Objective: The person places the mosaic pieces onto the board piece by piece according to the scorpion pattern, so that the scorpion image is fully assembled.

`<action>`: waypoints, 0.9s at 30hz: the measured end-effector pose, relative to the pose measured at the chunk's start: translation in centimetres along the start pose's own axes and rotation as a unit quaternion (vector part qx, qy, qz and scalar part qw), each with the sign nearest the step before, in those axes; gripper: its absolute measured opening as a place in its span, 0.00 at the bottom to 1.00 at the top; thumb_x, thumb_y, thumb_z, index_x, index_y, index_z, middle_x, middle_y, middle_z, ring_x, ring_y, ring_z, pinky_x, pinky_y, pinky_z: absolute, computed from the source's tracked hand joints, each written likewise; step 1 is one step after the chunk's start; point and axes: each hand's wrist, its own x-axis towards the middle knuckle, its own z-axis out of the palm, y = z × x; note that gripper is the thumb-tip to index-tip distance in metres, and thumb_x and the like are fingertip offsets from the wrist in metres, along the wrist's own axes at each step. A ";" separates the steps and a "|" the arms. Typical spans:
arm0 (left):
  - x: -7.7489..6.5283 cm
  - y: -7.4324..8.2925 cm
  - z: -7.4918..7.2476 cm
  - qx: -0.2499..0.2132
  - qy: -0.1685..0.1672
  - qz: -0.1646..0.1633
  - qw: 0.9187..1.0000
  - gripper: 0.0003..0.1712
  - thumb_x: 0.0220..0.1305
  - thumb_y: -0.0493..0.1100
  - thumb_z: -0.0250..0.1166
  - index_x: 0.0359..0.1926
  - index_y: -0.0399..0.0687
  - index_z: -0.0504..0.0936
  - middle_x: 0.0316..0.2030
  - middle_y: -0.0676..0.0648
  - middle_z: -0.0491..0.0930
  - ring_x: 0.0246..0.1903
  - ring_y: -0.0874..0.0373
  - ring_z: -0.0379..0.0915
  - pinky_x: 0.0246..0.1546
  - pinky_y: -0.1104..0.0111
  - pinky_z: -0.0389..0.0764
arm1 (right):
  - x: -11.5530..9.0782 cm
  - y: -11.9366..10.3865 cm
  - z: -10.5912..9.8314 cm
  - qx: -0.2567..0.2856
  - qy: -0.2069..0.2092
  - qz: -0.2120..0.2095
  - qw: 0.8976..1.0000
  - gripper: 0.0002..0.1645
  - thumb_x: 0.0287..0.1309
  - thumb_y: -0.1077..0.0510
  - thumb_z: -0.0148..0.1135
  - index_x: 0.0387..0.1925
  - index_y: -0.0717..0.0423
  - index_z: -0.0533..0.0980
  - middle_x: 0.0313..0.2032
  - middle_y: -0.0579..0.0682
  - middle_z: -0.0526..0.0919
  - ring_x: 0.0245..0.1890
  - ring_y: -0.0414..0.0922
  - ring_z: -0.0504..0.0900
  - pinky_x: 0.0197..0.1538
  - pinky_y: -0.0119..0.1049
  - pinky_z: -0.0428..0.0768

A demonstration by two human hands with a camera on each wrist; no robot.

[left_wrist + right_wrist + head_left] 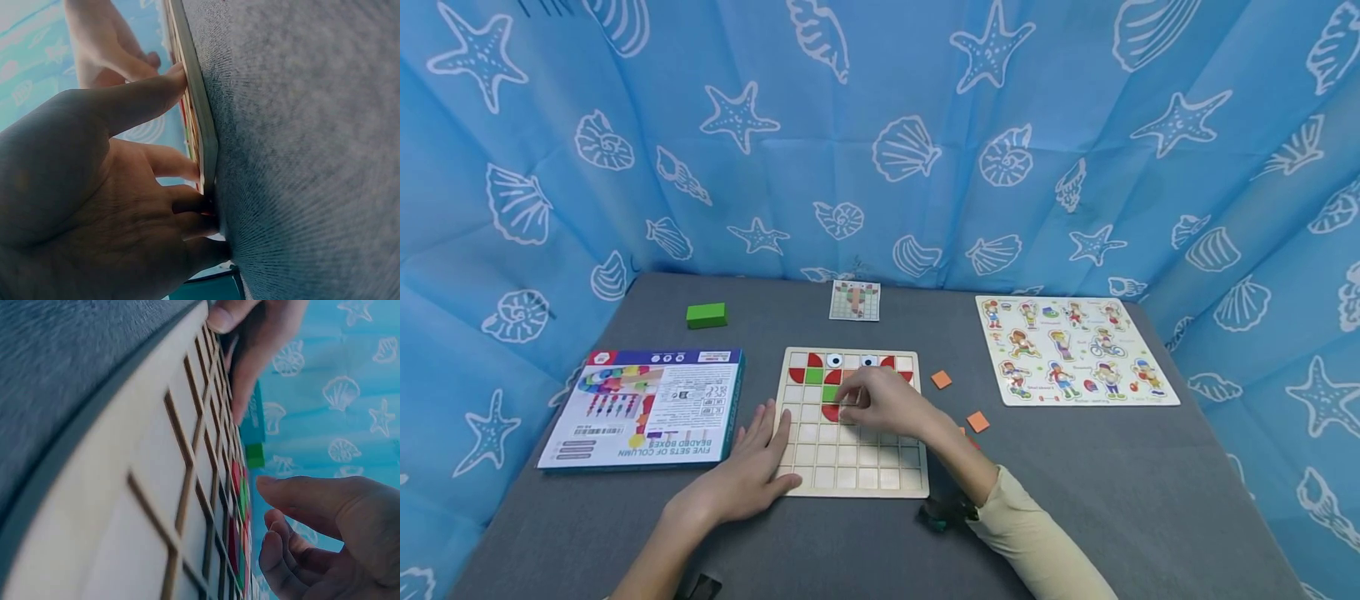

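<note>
A square wooden grid board (846, 492) lies in the middle of the table. Red quarter-circle tiles, green square tiles (813, 376) and two eye tiles (834, 361) fill part of its far rows; the nearer squares are bare. My left hand (741, 471) rests at the board's left edge, fingers extended and thumb on the near-left corner. Over the board's upper middle is my right hand (883, 402), fingertips close to a red rounded tile (830, 412). The right wrist view shows its thumb (300, 494) apart from the bent fingers, with nothing visible between them. It hides some tiles.
A small pattern card (855, 301) lies beyond the board. Several orange square tiles (942, 380) are scattered to its right. A picture puzzle board (1078, 352) lies at far right, a flat box (640, 408) at left, and a green block (707, 315) behind the box.
</note>
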 end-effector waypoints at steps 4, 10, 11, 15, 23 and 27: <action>-0.2 0.5 -0.3 -0.013 0.001 0.007 1.000 0.56 0.79 0.62 0.64 0.87 0.36 0.45 0.86 0.26 0.29 0.87 0.27 0.23 0.81 0.25 0.34 | -1.2 1.1 -1.1 0.021 0.017 0.023 0.999 0.09 0.66 0.61 0.74 0.47 0.56 0.90 0.35 0.48 0.90 0.31 0.34 0.80 0.37 0.28 0.80; -0.2 0.6 -0.2 -0.007 0.001 0.003 1.000 0.55 0.79 0.60 0.63 0.88 0.37 0.44 0.87 0.27 0.29 0.87 0.29 0.22 0.82 0.27 0.34 | -3.1 3.3 -2.7 0.039 0.047 0.038 0.997 0.09 0.66 0.62 0.74 0.46 0.59 0.90 0.33 0.49 0.89 0.31 0.36 0.79 0.36 0.28 0.79; -0.2 0.4 -0.1 -0.007 0.003 0.004 1.000 0.56 0.79 0.61 0.63 0.88 0.37 0.44 0.87 0.27 0.28 0.87 0.29 0.22 0.82 0.27 0.33 | -3.4 3.7 -3.0 0.046 0.050 0.042 0.997 0.09 0.66 0.62 0.74 0.47 0.60 0.90 0.33 0.49 0.89 0.31 0.36 0.80 0.36 0.28 0.79; 0.2 -0.4 0.3 0.007 0.006 -0.001 1.000 0.56 0.80 0.63 0.62 0.88 0.40 0.43 0.87 0.30 0.28 0.88 0.31 0.22 0.83 0.28 0.35 | -4.5 5.0 -4.3 0.065 0.059 0.066 0.994 0.10 0.66 0.61 0.75 0.47 0.60 0.89 0.35 0.51 0.90 0.33 0.39 0.82 0.37 0.29 0.80; -0.4 0.5 -0.2 -0.017 0.004 0.011 1.000 0.56 0.79 0.60 0.64 0.88 0.36 0.44 0.86 0.27 0.28 0.86 0.28 0.21 0.80 0.26 0.31 | -6.0 7.5 -6.4 0.046 0.073 0.110 0.990 0.13 0.64 0.64 0.76 0.49 0.62 0.88 0.37 0.53 0.89 0.34 0.40 0.81 0.37 0.29 0.79; -0.6 1.3 -0.6 -0.015 0.000 0.001 1.000 0.55 0.79 0.58 0.65 0.87 0.35 0.45 0.86 0.26 0.29 0.86 0.27 0.22 0.81 0.26 0.33 | -6.3 8.6 -6.9 0.022 0.077 0.134 0.988 0.14 0.63 0.64 0.77 0.50 0.64 0.88 0.38 0.55 0.90 0.33 0.40 0.81 0.35 0.30 0.78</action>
